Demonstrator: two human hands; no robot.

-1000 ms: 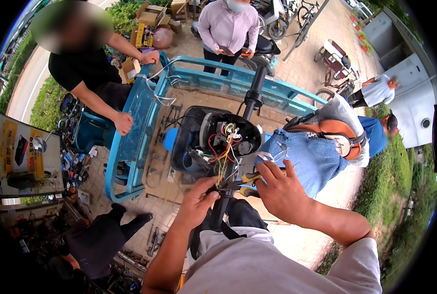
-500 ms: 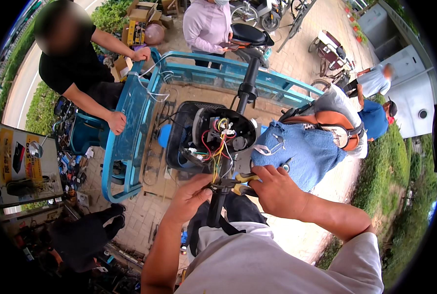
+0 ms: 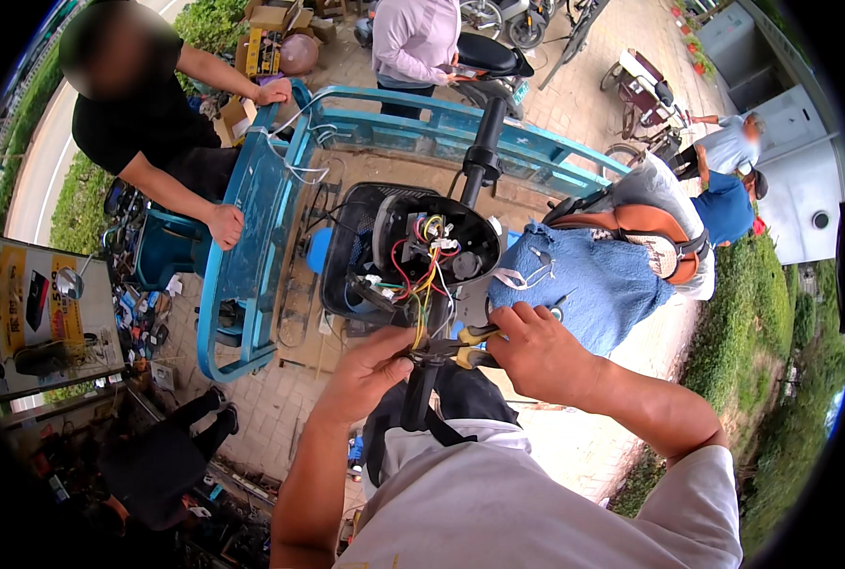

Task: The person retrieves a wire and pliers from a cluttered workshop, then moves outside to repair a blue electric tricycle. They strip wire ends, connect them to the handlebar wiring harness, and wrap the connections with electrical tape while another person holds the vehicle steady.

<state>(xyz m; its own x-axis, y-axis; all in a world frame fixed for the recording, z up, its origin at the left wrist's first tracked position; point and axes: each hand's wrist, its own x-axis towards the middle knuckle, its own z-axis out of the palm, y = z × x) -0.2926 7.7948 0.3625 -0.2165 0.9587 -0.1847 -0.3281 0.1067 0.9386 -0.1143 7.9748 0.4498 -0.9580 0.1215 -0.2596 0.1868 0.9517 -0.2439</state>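
My right hand (image 3: 544,355) is closed on the pliers (image 3: 477,357), which have yellow and black handles. Their dark jaws point left and meet the thin wires beside the black handlebar (image 3: 420,396). My left hand (image 3: 369,376) pinches at that same spot, thumb and fingertips around the lower end of the wires (image 3: 422,322); the exact grip is partly hidden. Red, yellow and white wires run up from there into an opened black headlight housing (image 3: 474,248). A second black grip (image 3: 484,142) sticks up beyond the housing.
Behind the housing is a black basket (image 3: 346,228), then a blue metal cargo bed (image 3: 223,313). A person in black (image 3: 128,123) holds its left rail. A blue cloth (image 3: 583,284) covers a seat at right. Another person in a pink shirt (image 3: 413,43) stands beyond the far rail.
My right hand has risen slightly with the pliers, and its fingers have shifted on the handles. The left hand stays by the handlebar. The person in pink appears a little farther right.
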